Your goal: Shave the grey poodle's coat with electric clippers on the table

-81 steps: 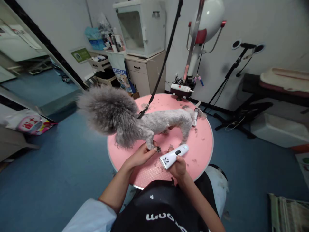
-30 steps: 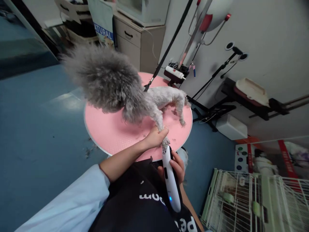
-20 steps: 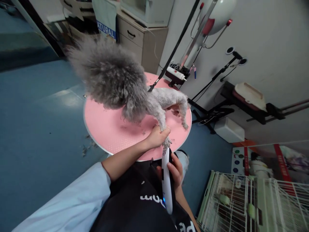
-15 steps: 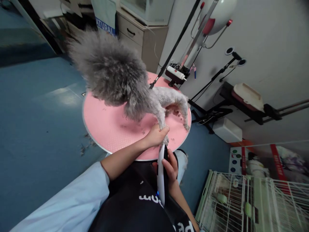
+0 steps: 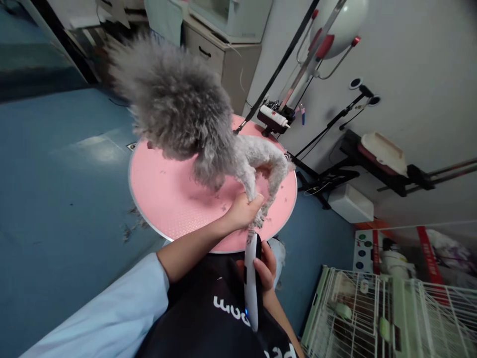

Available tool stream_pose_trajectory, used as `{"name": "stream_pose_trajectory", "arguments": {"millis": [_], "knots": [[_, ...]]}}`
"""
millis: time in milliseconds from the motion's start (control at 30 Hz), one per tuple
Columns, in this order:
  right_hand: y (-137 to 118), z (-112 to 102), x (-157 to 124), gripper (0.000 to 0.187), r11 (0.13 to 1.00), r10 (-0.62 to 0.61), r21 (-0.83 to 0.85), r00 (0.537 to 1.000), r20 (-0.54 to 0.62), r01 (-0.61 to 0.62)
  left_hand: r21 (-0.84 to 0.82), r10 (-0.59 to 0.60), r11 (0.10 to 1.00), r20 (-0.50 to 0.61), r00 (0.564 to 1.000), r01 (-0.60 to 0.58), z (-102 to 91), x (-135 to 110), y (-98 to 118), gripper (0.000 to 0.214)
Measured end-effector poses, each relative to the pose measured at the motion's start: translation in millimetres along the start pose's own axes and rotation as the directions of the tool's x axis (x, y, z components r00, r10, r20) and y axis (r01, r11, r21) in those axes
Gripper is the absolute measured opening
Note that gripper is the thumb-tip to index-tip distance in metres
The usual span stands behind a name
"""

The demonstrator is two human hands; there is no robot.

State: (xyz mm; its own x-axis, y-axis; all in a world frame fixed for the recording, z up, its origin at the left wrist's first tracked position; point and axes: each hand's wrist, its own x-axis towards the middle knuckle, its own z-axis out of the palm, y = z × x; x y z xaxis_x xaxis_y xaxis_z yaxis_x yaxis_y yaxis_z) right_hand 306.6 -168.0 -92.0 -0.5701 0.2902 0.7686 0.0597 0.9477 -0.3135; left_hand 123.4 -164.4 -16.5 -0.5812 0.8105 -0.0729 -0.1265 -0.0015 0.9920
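A grey dog (image 5: 186,104) with a bushy head and a close-clipped body stands on a round pink grooming table (image 5: 167,199). My left hand (image 5: 244,211) is wrapped round its front leg, just above the paw (image 5: 258,219). In my right hand (image 5: 266,266) is a white and black hair clipper (image 5: 251,283), held upright with a small blue light lit near its lower end. The clipper's blade lies just below the paw; whether it touches the fur I cannot tell. One hind leg (image 5: 274,191) reaches forward, its foot close behind the held paw.
A black grooming strap (image 5: 276,69) runs from above to the dog's neck. A holder with a white bottle (image 5: 274,117) sits at the table's far edge. Wire cages (image 5: 357,308) stand at lower right. Cut fur (image 5: 130,226) lies on the floor to the left.
The dog's hind leg has come forward, towards the held front paw. My right hand and the clipper have dropped slightly away from the paw. My left hand keeps its hold.
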Motion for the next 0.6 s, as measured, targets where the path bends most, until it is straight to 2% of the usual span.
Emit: {"name": "stream_pose_trajectory", "arguments": {"millis": [100, 300, 433, 500, 600], "knots": [[0.2, 1.7, 4.3, 0.050, 1.000, -0.024, 0.010, 0.993, -0.115, 0.026, 0.011, 0.025, 1.000, -0.011, 1.000, -0.025, -1.8, 0.3, -0.8, 0.029], [0.1, 8.1, 14.7, 0.053, 0.999, -0.019, 0.050, 0.998, -0.061, 0.022, 0.037, 0.050, 0.998, 0.019, 0.999, -0.051, -7.9, -3.2, -1.5, 0.029], [-3.4, 6.4, 18.3, 0.051, 0.998, -0.024, 0.047, 0.996, -0.084, 0.028, 0.083, 0.075, 0.993, 0.050, 0.996, -0.079, -10.0, -5.4, -2.8, 0.030], [-4.7, 4.4, 24.0, 0.051, 0.999, 0.005, 0.036, 0.999, -0.050, -0.003, 0.106, 0.079, 0.991, 0.039, 0.996, -0.083, -10.9, -5.7, -4.5, 0.030], [-3.7, -1.7, 38.8, 0.047, 0.995, 0.047, 0.083, 0.996, 0.070, -0.053, 0.133, 0.078, 0.987, 0.054, 0.995, -0.085, -13.8, -5.3, -6.5, 0.029]]}}
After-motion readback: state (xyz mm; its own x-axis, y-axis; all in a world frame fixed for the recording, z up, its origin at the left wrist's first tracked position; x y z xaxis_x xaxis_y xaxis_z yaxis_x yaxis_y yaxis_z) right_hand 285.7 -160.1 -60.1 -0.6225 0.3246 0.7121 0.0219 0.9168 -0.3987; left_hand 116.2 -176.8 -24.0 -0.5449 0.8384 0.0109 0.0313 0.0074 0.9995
